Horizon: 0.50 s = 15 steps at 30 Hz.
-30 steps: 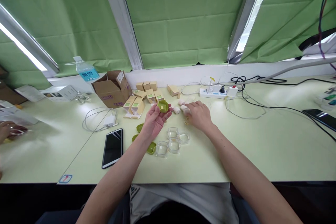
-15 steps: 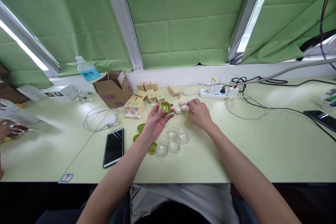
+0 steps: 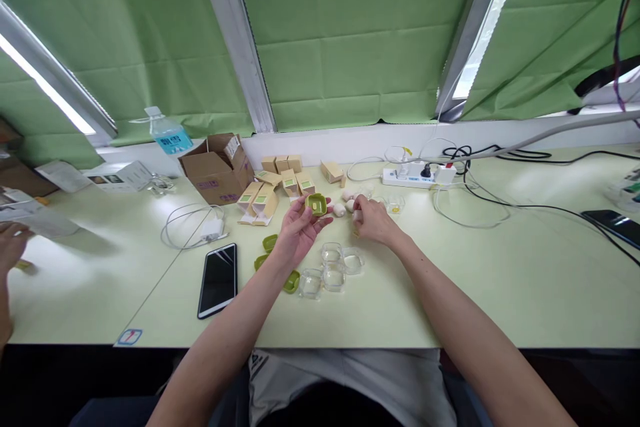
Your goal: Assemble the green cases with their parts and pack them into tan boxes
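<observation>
My left hand [image 3: 299, 230] grips a small green square dish [image 3: 317, 205] and tilts its hollow side toward me. Beside it, my right hand [image 3: 374, 220] points down with its fingers drawn together at the table. A pale rounded piece [image 3: 357, 215] shows at those fingertips; whether it is held or only touched is unclear. Several whitish egg-like pieces [image 3: 339, 210] lie between the two hands. Below my left wrist are more green dishes [image 3: 291, 281], partly covered by the forearm. Clear plastic square cups [image 3: 333, 277] stand in a cluster nearer me.
Small tan boxes [image 3: 264, 202] and an opened brown carton [image 3: 220, 173] stand at the back. A phone [image 3: 218, 280] lies left of my forearm. Behind my right hand sit a power strip [image 3: 413, 177] and cables. Another person's hand [image 3: 11, 247] is at far left.
My right hand has come down and slightly nearer me, over the small yellow rings that showed before. My left hand holds the dish almost still. The other person's hand at far left has moved.
</observation>
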{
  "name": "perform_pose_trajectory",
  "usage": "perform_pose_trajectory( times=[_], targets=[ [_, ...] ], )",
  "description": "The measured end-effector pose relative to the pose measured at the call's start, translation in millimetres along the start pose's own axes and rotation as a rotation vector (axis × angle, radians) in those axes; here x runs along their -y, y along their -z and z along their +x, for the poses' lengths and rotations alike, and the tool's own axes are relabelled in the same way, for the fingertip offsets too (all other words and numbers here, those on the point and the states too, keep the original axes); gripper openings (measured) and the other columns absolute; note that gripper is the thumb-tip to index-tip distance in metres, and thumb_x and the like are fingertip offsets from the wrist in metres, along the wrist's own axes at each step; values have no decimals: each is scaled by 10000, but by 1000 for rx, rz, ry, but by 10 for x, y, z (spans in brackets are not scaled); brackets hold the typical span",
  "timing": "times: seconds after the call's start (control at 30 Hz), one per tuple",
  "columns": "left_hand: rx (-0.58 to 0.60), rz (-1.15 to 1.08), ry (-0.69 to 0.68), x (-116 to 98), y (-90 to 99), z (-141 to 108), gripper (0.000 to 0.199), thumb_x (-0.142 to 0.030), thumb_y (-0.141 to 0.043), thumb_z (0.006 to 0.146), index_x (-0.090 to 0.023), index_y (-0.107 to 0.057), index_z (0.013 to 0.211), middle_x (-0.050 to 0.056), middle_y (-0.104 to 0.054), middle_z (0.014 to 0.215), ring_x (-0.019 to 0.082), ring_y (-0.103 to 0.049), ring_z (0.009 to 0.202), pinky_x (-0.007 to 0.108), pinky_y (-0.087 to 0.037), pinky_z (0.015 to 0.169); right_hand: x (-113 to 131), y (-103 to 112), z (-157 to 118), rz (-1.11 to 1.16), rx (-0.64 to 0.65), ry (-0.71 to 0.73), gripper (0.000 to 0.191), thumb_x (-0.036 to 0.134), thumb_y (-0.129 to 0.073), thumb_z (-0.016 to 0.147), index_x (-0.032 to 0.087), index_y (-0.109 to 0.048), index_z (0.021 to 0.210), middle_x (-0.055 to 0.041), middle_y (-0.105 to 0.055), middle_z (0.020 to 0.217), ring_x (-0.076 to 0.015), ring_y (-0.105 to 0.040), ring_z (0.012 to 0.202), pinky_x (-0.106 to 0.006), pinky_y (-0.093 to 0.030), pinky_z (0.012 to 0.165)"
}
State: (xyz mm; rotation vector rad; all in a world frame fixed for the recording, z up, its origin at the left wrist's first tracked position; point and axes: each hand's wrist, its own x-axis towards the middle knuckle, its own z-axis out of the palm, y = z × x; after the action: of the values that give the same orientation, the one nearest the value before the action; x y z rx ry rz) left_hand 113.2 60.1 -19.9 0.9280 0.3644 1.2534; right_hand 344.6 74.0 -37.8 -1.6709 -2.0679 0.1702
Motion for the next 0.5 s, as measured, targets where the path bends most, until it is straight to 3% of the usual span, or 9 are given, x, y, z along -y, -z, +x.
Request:
perform_pose_trajectory(
  times=[0.33,0.5],
  targets=[
    [13,8,-8,-14,-8,-1,504,-336,-936,823,-198,-665,1225,152,-784,1285,259,-801,1100,390,-639,968,-31,1,8,66,-95,3,313,176,-614,801,213,-522,1098,-140,-731,1070,-344,-651,1027,-458,-426,944],
    [30,-2,-7,-27,-19,-11,567,-295,-979,759,-206,-663,1220,145,-786,1282,271,-801,1126,412,-622,1042,-36,201,-24,556,-330,-20,274,354,-685,852,257,-555,1072,-67,-758,1027,-277,-690,956,-402,-493,842]
  ],
)
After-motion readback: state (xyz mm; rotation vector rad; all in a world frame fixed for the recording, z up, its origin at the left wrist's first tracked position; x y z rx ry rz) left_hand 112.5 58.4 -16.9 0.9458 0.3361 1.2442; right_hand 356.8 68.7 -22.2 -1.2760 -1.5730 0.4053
